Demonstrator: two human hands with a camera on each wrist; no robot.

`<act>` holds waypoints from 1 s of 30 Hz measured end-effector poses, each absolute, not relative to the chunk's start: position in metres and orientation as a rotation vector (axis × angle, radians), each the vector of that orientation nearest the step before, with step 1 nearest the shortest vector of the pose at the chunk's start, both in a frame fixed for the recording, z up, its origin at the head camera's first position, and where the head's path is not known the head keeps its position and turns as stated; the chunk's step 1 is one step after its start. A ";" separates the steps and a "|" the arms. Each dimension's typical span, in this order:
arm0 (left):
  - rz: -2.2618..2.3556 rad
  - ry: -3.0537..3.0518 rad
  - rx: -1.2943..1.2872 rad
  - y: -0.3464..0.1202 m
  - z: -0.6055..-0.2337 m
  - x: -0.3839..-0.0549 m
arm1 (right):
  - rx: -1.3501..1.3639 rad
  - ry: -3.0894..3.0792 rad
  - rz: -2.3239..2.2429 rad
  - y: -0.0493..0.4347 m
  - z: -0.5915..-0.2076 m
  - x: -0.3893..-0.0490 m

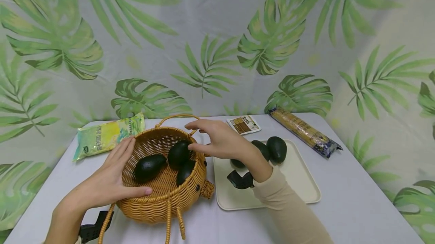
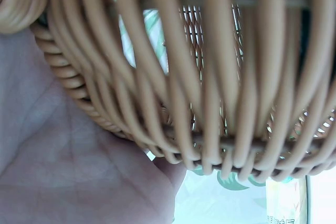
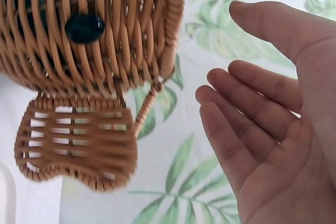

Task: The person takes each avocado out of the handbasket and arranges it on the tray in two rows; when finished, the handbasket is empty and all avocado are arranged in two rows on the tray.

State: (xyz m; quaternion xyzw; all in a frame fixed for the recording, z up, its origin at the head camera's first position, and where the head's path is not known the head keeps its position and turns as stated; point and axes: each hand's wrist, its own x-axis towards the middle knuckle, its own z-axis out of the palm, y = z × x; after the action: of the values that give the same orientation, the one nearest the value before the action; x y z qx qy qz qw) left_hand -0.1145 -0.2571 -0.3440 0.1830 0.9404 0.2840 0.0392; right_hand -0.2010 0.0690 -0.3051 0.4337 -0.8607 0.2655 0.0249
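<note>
A wicker basket [image 1: 146, 208] with black bead eyes stands tilted on the table, its opening showing. Inside lie three dark avocados, one at the left [image 1: 149, 167], one at the back right [image 1: 179, 155] and one by the near-right wall [image 1: 185, 172]. My left hand [image 1: 108, 178] rests against the basket's left rim, fingers extended and thumb lying along the near rim. Above the right rim hovers my right hand [image 1: 219, 138], fingers loosely spread and holding nothing in the right wrist view. More avocados [image 1: 276, 149] lie on a cream tray [image 1: 299, 187], partly hidden by my right wrist.
A green-yellow bag [image 1: 105, 138] lies behind the basket at the left. Toward the back are a small brown-and-white packet [image 1: 244, 124] and, farther right, a long pack of noodles [image 1: 304, 130]. A leaf-print cloth [image 1: 217, 21] hangs behind the white table [image 1: 353, 198].
</note>
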 end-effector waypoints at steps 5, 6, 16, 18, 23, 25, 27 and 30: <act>0.878 2.875 0.560 -0.257 -0.344 -0.114 | 1.408 -2.685 0.752 0.054 -0.304 -0.201; 0.882 2.873 0.560 -0.257 -0.344 -0.114 | 1.425 -2.688 0.746 0.050 -0.303 -0.201; 0.886 2.869 0.563 -0.257 -0.343 -0.114 | 1.487 -2.778 0.616 0.023 -0.304 -0.199; 0.882 2.870 0.563 -0.257 -0.342 -0.114 | 1.498 -2.790 0.587 0.019 -0.305 -0.199; 0.876 2.872 0.565 -0.256 -0.342 -0.114 | 1.507 -2.816 0.488 0.010 -0.311 -0.199; 0.875 2.870 0.562 -0.255 -0.342 -0.114 | 1.512 -2.830 0.456 0.007 -0.313 -0.199; 0.880 2.866 0.558 -0.255 -0.342 -0.113 | 1.520 -2.847 0.432 0.004 -0.315 -0.199; 0.880 2.869 0.557 -0.255 -0.343 -0.113 | 1.511 -2.878 0.384 -0.001 -0.317 -0.198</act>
State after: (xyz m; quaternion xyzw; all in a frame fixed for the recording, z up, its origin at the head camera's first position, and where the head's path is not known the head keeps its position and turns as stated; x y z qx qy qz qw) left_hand -0.1130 -0.2548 -0.3427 0.1825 0.9390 0.2880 0.0448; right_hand -0.1982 -0.0005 -0.3170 0.4607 -0.8774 0.1170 -0.0655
